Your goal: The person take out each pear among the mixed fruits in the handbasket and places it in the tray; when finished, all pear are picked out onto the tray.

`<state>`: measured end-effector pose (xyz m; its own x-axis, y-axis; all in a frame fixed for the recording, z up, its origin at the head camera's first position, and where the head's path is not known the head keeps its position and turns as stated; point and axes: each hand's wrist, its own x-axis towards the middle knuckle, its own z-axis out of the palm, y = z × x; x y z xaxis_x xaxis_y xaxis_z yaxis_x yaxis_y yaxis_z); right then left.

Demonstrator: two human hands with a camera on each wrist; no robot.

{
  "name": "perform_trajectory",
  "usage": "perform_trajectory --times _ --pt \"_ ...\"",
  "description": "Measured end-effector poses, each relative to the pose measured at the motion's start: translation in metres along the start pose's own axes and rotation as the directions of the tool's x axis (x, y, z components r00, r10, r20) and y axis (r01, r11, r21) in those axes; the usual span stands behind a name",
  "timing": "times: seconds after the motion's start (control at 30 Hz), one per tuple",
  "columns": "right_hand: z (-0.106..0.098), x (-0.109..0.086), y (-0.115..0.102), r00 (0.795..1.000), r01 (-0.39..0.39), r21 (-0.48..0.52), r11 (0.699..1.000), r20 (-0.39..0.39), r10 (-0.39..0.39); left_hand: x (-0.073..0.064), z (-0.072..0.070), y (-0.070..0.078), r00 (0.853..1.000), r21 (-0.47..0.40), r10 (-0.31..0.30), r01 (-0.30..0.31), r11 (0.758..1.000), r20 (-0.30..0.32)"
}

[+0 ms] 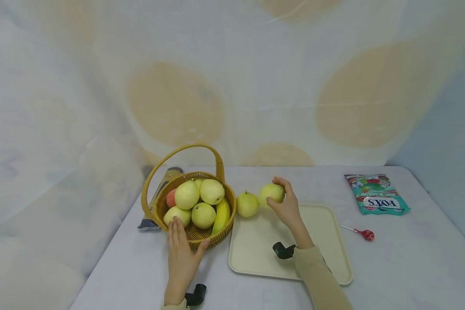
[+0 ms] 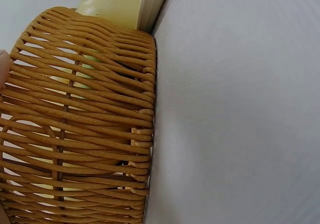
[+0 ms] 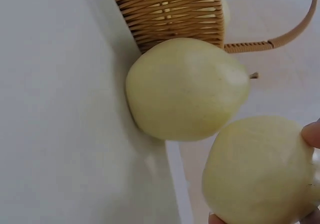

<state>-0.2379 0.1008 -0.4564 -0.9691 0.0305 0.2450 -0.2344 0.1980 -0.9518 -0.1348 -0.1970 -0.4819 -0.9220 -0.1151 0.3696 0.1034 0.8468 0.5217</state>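
Note:
My right hand (image 1: 287, 209) pinches a round yellow-green pear (image 3: 260, 169) between thumb and fingers, over the far edge of a cream tray (image 1: 286, 271). Beside it another pear (image 1: 247, 204) sits at the tray's far left corner, stem up, right next to the wicker basket (image 1: 217, 239). Several pears (image 1: 203, 215), a banana (image 1: 222, 216) and a reddish fruit (image 1: 171, 198) lie in that basket. My left hand (image 1: 182, 256) rests at the basket's near rim, its straight fingers reaching over onto a pear, the thumb spread along the wicker.
To the right of the tray lie a red lollipop (image 1: 367, 234) and, farther back, a teal FOX'S candy bag (image 1: 377, 194). A dark and tan package (image 1: 149, 223) is partly hidden behind the basket. The arched basket handle (image 1: 190, 146) stands up. A patterned cloth hangs behind the table.

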Motion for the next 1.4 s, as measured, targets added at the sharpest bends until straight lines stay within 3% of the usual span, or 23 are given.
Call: perform_trajectory --times 0.47,0.87,1.17,1.4 --pt "0.001 -0.009 0.019 0.997 -0.030 -0.104 0.994 0.070 0.038 0.000 -0.001 0.001 1.000 0.002 0.008 -0.008 1.000 -0.004" --pt "0.002 -0.007 0.022 0.997 -0.010 -0.111 0.994 0.069 0.018 0.004 -0.003 0.004 1.000 -0.009 0.007 -0.007 1.000 0.004" --pt "0.005 -0.009 0.021 0.992 -0.023 -0.109 0.994 0.118 0.036 0.002 -0.003 0.001 1.000 0.005 0.004 -0.004 1.000 0.003" --pt "0.004 -0.009 0.013 0.998 0.026 -0.143 0.989 0.058 -0.018 0.001 -0.001 0.001 1.000 0.001 -0.008 0.008 1.000 0.007"
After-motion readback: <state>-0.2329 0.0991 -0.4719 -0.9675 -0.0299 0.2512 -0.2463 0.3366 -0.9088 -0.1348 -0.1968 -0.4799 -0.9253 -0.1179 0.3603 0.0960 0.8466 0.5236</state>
